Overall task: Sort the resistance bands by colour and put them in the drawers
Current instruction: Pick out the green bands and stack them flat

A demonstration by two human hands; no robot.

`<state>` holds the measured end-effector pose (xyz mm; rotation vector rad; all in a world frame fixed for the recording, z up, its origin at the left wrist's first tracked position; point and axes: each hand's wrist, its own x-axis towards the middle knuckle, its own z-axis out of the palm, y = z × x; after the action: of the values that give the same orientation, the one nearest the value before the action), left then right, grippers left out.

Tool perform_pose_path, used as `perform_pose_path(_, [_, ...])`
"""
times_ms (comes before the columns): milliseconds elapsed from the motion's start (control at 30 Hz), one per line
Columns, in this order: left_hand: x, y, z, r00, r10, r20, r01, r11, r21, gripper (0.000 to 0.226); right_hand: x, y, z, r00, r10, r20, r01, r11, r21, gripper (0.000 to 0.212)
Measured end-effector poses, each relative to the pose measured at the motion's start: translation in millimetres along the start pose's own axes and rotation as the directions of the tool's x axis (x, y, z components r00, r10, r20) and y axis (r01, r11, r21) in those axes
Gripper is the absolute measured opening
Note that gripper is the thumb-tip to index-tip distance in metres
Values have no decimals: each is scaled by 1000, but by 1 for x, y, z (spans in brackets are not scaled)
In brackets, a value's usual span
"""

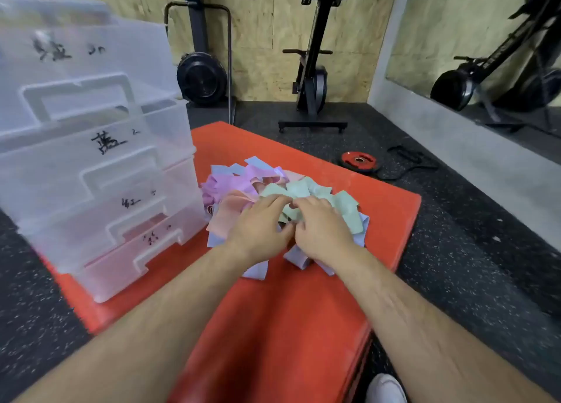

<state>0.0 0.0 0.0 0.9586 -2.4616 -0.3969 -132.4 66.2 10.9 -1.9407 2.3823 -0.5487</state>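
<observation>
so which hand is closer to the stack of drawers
Left. The left hand sits on the band pile on the side facing the stack of drawers; the right hand is just beyond it, farther from the drawers.

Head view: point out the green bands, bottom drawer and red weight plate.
green bands (346, 203), head view, flat face of the rightmost green piece.
bottom drawer (112, 276), head view, front panel left of the handle.
red weight plate (359, 160), head view, centre hub.

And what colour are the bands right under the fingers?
Pale mint green bands, seen best in the head view.
</observation>
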Motion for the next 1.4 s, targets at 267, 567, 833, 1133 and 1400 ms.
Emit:
perform_pose_path(267, [13,-28,21,1000,17,-2,-17,996,89,41,44,48,20,954,259,152,-266,963,31,44])
perform_pose_path(567, [12,-3,2,999,-43,-24,38,982,-183,18,36,28,-15,959,277,-53,-235,888,396,11])
perform_pose_path(833, [-20,25,-44,973,-201,-117,100,816,-569,29,-7,-38,-50,965,255,66,-194,517,834,21])
perform_pose_path(1133, [-60,-23,-85,926,-315,-207,181,853,-490,22,-7,-64,-24,977,-75,-199,179,794,581,24])
perform_pose_path(1400, [-82,-35,-102,928,-292,-233,146,858,-492,26,1,-99,-5,966,-257,-2,212,791,575,21])
